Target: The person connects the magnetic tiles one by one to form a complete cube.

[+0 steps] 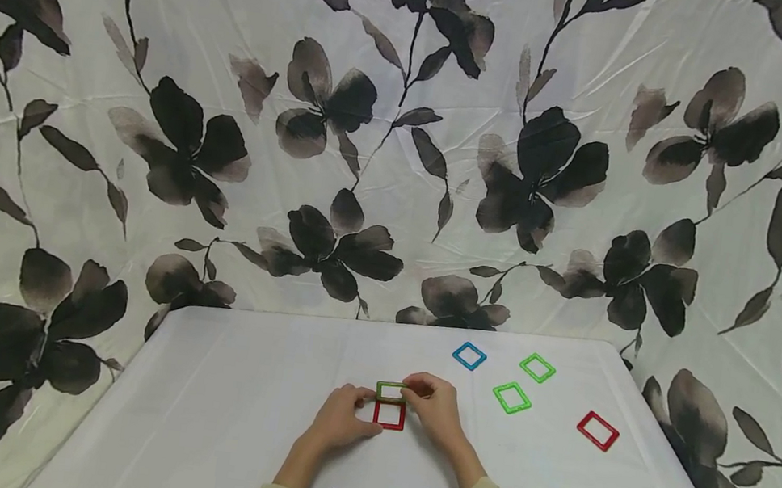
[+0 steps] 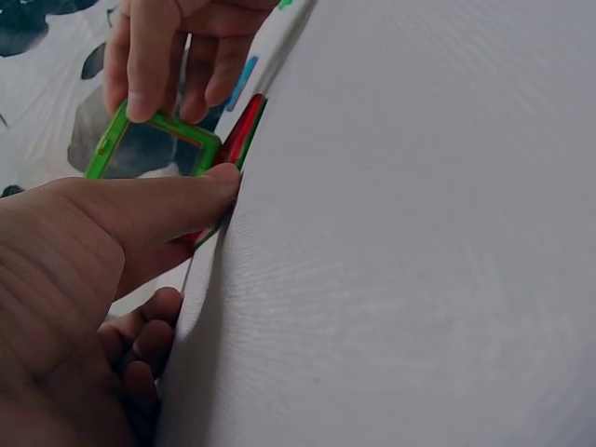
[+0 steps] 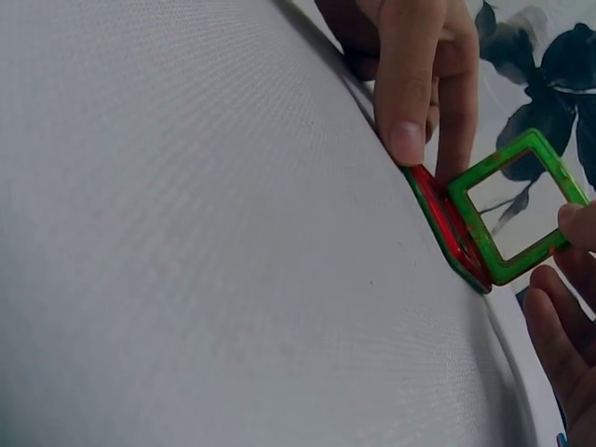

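And now, between the two grips, an upright green square (image 1: 390,385) is being pinched by the right grip (image 1: 435,408), its thumb and fingers being set on the upper right part and parted by little more than the frame's thickness. Just below, a flat red square (image 1: 390,427) is being held against the tabletop (image 1: 232,404) by the left grip (image 1: 340,417). A wider clasp is being used here: the left side is being spanned, with the thumb being pressed on the near corner and a finger being placed by the far one. The green's lower edge is being met by the red's far edge. A green rim is being glimpsed along the red's underside; whether a second piece is being covered cannot be told.

Out beyond the right grip, slightly to its right, a blue square (image 1: 460,362) is being carried by the tabletop. Farther right, two spots are being taken by a far green square (image 1: 530,373) and a near green square (image 1: 500,401). Well to the right of that grip, roughly level with it, a loose red square (image 1: 591,440) is being seen. Behind everything, a floral sheet (image 1: 397,196) is being displayed.
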`<state>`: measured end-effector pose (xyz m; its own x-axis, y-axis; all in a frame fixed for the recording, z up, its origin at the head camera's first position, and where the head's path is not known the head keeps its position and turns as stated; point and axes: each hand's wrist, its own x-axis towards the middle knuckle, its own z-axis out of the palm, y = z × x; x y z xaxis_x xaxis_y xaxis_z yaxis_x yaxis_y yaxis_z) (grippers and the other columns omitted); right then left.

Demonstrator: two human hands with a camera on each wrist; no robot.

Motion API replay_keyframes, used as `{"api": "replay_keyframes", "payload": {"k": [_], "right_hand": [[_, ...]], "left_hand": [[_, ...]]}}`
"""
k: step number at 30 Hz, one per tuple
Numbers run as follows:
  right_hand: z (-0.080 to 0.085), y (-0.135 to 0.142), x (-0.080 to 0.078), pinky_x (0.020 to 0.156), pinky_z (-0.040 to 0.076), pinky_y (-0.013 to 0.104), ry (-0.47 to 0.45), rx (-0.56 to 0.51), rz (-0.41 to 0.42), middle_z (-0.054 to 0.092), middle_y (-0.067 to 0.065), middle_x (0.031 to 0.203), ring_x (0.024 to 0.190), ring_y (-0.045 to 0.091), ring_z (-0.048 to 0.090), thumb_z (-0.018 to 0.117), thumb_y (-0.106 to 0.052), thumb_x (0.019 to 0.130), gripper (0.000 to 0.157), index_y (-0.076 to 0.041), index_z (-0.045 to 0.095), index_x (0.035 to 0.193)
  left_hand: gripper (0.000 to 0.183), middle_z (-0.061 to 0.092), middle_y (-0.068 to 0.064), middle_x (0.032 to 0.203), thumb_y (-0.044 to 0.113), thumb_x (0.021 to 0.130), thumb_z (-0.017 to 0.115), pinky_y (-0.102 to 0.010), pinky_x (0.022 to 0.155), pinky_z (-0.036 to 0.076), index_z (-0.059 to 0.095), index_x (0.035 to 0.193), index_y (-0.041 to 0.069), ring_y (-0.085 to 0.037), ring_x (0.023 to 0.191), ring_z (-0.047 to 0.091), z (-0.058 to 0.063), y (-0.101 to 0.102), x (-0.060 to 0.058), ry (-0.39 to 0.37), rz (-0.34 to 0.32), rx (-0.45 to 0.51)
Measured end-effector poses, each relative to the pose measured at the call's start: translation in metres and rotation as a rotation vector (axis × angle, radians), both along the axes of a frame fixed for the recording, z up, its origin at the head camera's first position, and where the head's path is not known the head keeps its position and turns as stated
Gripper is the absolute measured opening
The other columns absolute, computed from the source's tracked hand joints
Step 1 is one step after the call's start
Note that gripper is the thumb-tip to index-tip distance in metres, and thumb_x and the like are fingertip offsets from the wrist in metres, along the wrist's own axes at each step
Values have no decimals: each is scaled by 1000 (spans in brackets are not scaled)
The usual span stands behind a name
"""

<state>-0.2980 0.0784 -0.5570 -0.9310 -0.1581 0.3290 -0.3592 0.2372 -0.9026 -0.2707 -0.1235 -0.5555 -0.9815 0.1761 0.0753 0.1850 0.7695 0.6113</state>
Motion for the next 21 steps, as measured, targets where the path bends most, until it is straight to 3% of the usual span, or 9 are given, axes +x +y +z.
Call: {"api": "replay_keyframes", "payload": {"k": [5, 12, 21], "right_hand": [[1, -2, 0, 66, 53, 26, -33, 19, -10, 69, 0, 91, 80, 15, 63, 72, -8, 88, 11, -8, 71, 98], [3, -3, 0, 69, 53, 27, -34, 36, -30, 68, -2, 90, 79, 15, 63, 72, -8, 88, 9, -9, 70, 97], [2, -4, 2, 65, 53, 26, -43, 20, -25, 68, -1, 89, 77, 16, 62, 72, -7, 88, 10, -11, 70, 96]], "left_hand": [[58, 55, -2, 95, 32, 71, 87, -39, 77, 46, 66, 118, 5, -20, 90, 51, 4, -2, -3, -49, -33, 22], [42, 64, -10, 107, 23, 85, 75, -47, 83, 48, 65, 119, 0, -27, 98, 60, 16, -9, -17, -100, -72, 151], [20, 70, 0, 86, 17, 87, 73, -39, 74, 52, 74, 100, 3, -16, 82, 64, 13, -9, -30, -50, -67, 132]]}}
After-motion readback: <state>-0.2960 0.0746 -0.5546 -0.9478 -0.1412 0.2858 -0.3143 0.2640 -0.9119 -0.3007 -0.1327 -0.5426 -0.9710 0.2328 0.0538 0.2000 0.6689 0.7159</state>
